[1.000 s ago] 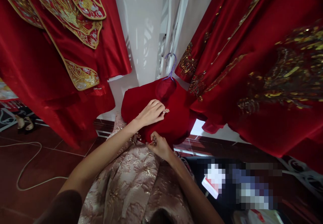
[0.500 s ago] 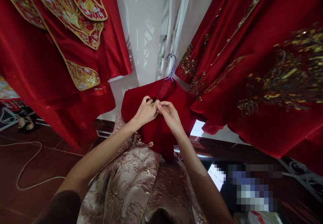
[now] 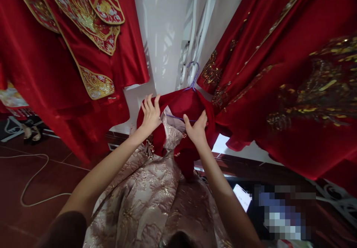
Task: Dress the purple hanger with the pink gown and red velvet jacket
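The left grip (image 3: 151, 113), fingers spread, and the right grip (image 3: 196, 126), thumb wide, touch the parted front of a red jacket (image 3: 187, 162), whether pinching cloth I cannot tell, hung from a purple hanger (image 3: 198, 73) over a brocade gown (image 3: 143, 199).

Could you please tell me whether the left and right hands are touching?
Apart; the head view shows pale patterned cloth between the left hand and right hand.

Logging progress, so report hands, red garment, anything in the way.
Left hand, right hand at opposite edges. Red garment parted, on purple hanger. Purple bar crosses the gap.
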Demonstrator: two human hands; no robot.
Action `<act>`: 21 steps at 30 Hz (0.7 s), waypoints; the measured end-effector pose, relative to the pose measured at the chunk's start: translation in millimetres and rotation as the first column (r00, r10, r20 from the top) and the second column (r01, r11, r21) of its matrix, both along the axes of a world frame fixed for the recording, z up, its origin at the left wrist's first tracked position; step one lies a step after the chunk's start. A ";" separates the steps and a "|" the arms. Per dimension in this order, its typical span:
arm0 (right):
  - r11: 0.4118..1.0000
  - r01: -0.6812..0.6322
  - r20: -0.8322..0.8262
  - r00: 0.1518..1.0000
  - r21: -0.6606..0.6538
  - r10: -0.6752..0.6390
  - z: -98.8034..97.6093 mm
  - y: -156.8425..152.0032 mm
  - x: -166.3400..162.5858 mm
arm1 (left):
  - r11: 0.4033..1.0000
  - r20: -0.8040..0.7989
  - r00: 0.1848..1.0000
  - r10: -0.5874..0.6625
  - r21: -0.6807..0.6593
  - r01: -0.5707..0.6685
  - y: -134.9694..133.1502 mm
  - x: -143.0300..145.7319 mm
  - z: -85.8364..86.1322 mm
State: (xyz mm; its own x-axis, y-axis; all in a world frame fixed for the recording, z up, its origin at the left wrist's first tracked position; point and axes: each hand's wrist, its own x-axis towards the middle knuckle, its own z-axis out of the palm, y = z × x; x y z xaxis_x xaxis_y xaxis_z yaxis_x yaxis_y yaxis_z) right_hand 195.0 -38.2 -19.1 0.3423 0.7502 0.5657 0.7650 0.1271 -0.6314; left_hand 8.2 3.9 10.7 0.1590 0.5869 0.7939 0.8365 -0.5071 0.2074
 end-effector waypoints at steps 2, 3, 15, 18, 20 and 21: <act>0.999 0.046 0.070 0.996 0.025 -0.048 -0.3 -2.1 10.4 | 0.999 0.053 0.998 -0.038 -0.023 0.040 5.1 -5.5 -1.7; 0.997 0.074 0.091 0.993 0.016 -0.075 0.1 -2.3 16.8 | 0.998 0.090 0.994 -0.056 -0.036 0.059 7.9 -9.7 -1.4; 0.932 0.048 0.223 0.974 -0.358 0.036 25.3 25.4 107.1 | 0.928 0.356 0.932 0.071 -0.367 0.070 56.1 -78.2 2.2; 0.928 0.025 0.250 0.966 -0.371 0.074 29.6 32.1 111.5 | 0.924 0.395 0.918 0.020 -0.359 0.134 61.1 -80.9 -1.9; 0.924 0.047 0.265 0.963 -0.380 0.060 30.5 38.1 110.1 | 0.920 0.403 0.915 0.019 -0.365 0.142 61.8 -82.7 -3.3; 0.924 0.059 0.272 0.961 -0.378 0.050 30.4 41.4 108.8 | 0.917 0.399 0.916 0.027 -0.374 0.136 61.7 -83.9 -3.6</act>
State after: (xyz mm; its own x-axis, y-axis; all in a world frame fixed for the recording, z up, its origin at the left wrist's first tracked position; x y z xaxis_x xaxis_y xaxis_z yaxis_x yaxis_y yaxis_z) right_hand 303.7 3.2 11.3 0.2202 0.9248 0.3103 0.9131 -0.0835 -0.3990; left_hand -75.6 65.5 7.2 -0.0738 0.8579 0.5086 0.6197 -0.3601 0.6974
